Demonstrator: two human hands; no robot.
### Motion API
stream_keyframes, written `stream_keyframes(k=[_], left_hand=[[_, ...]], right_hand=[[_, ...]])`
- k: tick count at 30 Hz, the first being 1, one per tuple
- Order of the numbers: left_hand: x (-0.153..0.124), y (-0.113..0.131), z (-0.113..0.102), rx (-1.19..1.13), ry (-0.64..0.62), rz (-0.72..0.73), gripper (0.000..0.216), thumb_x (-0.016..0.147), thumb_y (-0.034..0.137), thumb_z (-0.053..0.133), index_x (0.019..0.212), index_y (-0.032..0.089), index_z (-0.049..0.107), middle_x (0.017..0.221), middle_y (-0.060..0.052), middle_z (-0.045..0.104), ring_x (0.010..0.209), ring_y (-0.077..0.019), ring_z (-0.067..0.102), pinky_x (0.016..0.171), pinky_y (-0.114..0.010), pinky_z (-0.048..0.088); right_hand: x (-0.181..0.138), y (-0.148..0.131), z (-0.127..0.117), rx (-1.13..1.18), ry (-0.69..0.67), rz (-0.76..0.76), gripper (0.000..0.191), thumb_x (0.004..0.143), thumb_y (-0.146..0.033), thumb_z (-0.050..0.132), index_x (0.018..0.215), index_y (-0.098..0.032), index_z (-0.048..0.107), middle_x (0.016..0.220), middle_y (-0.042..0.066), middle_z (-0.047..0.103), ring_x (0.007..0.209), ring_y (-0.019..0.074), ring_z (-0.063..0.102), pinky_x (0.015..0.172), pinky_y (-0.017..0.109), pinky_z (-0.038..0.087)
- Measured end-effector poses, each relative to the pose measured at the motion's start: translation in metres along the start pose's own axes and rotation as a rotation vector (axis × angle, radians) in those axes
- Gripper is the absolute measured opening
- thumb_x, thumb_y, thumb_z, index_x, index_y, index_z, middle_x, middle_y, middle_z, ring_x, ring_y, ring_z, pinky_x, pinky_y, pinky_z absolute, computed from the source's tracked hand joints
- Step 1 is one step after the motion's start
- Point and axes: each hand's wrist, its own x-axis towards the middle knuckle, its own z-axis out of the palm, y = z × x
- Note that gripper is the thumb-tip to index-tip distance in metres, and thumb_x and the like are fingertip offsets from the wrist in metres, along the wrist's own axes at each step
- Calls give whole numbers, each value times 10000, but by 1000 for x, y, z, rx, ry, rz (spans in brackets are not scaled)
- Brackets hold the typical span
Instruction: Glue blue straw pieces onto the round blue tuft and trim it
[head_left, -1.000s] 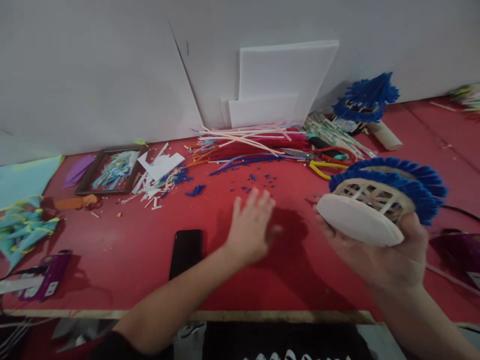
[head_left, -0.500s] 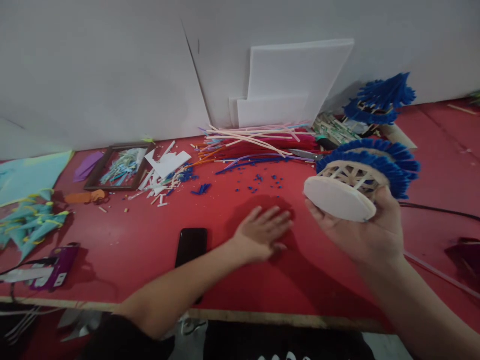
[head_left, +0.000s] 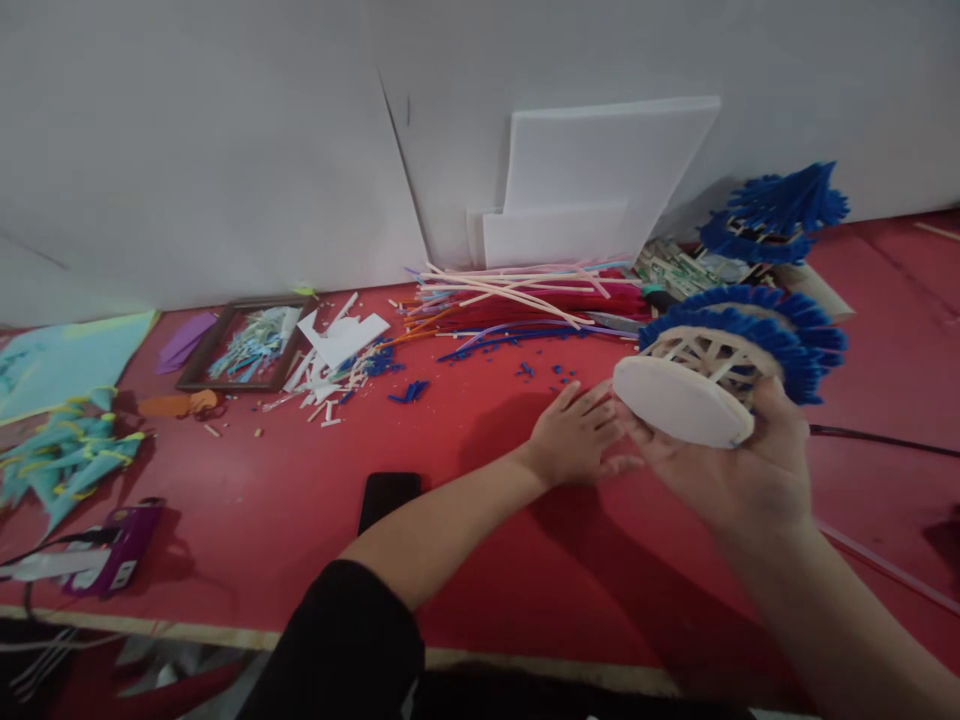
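Note:
My right hand (head_left: 731, 470) holds up a round craft model (head_left: 720, 365): a white oval base, a lattice of pale sticks, and a fringe of blue strips around the top. It is tilted with the base turned toward me, above the red table (head_left: 300, 480). My left hand (head_left: 577, 435) lies flat with fingers apart on the table, just left of the model and touching my right hand's fingertips. It holds nothing.
A black phone (head_left: 386, 497) lies near my left forearm. Colored sticks (head_left: 525, 295) pile up by the wall under white foam boards (head_left: 592, 180). Another blue-fringed model (head_left: 776, 215) stands far right. A framed tray (head_left: 247, 345), white scraps (head_left: 337, 345), teal paper pieces (head_left: 60, 450) and a purple device (head_left: 112, 560) sit left.
My left hand has slid right across the table toward the model, now meeting my right hand. The right hand has brought the model slightly left and up.

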Motion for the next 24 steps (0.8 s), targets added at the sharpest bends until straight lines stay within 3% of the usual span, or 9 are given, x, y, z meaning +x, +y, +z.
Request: stream_keyframes(k=[4,6,9,18,24], left_hand=[[19,-34,-14,26,6,-128,616,1076,486,396,1572,125,459,1676,-118,408,1619,-297,276,1334,-546,209],[17,-55,-19,33,9,-211,654,1083,479,375,1618,103,364,1715,-132,313,1628,-296,247,1335,-537,212],[6,-81,-25,40,-24,-308,699,1085,500,350,1632,65,317,1719,-152,291,1626,-279,255,1334,-474,236],[-66,-120,-38,98,-58,-506,714,1074,495,318,1635,52,305,1735,-152,243,1641,-261,206,1342,-439,189],[-114,-138,-45,130,4,-674,744,1047,505,368,1584,-8,382,1686,-222,343,1623,-320,256,1338,-487,180]], right_hand=[[0,-1,1,-11,-45,-27,563,646,-713,760,1084,-361,724,1236,17,771,1367,363,598,1039,629,571],[0,-1,1,-14,-59,-48,519,676,-699,748,1084,-380,719,1211,10,777,1363,358,602,1036,623,576],[0,0,1,-36,-93,-72,483,699,-704,731,1070,-395,721,1186,12,782,1336,363,623,1004,613,596],[5,13,-16,-161,-269,-124,468,870,-736,548,1111,-373,718,1275,13,757,1272,315,674,982,570,611],[7,37,-21,-295,-268,-159,458,812,-708,659,1073,-339,725,1157,27,791,1128,285,740,936,504,637]])
